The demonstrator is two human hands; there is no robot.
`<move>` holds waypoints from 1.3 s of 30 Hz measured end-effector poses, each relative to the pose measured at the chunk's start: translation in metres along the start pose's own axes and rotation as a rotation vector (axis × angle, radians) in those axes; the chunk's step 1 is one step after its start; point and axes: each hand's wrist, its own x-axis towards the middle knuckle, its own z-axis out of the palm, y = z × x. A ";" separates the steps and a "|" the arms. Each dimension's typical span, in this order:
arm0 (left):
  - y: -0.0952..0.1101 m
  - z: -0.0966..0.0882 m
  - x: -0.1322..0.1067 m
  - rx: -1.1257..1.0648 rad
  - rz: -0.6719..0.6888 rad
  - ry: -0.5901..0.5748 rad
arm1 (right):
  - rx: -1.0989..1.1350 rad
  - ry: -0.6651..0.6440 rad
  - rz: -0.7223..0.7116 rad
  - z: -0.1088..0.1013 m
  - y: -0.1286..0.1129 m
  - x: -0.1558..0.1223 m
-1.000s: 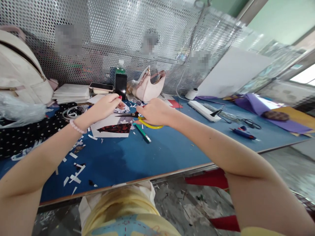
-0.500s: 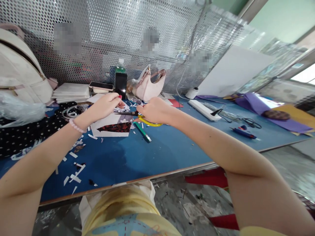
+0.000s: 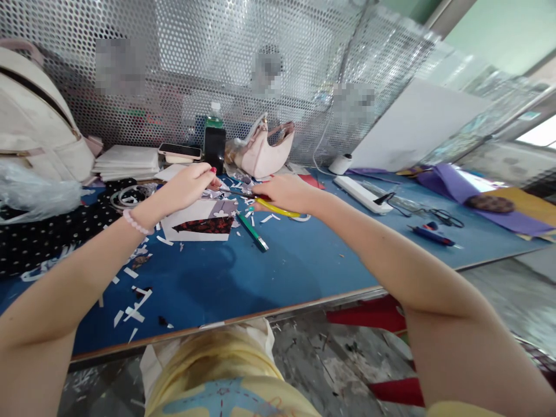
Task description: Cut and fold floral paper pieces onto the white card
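Note:
My right hand (image 3: pixel 284 194) is wrapped around a pair of scissors with yellow handles (image 3: pixel 278 209), their dark blades pointing left toward the other hand. My left hand (image 3: pixel 191 185), wearing a pink bead bracelet (image 3: pixel 136 222), is pinched closed close to the blade tips. Whatever lies between its fingers is too small or hidden to make out. Below both hands, a white sheet (image 3: pixel 197 236) with a dark red and black patterned shape (image 3: pixel 206 225) lies on the blue tabletop. A green utility knife (image 3: pixel 252 233) rests just right of the sheet.
White paper scraps (image 3: pixel 134 313) litter the table's left side. A backpack (image 3: pixel 39 110), polka-dot cloth (image 3: pixel 65 231), phone (image 3: pixel 180 152), bottle (image 3: pixel 214 116) and pale handbag (image 3: pixel 269 153) stand around the back. Rightward lie a power strip (image 3: pixel 362 194), a blue tool (image 3: pixel 430 234) and purple sheets (image 3: pixel 456 197).
My right hand has shifted slightly right with the scissors, so the blades have drawn back from my left hand. White scraps now show beneath the handles. My left hand barely moves.

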 end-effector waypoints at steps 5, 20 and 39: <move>0.002 0.002 -0.001 -0.022 -0.003 0.001 | -0.056 0.049 0.049 0.006 0.005 -0.014; 0.005 0.000 -0.002 0.023 -0.013 -0.025 | -0.233 0.141 -0.016 0.016 -0.002 -0.011; 0.004 0.000 0.000 0.075 0.015 -0.038 | -0.293 0.159 -0.034 0.016 -0.004 -0.008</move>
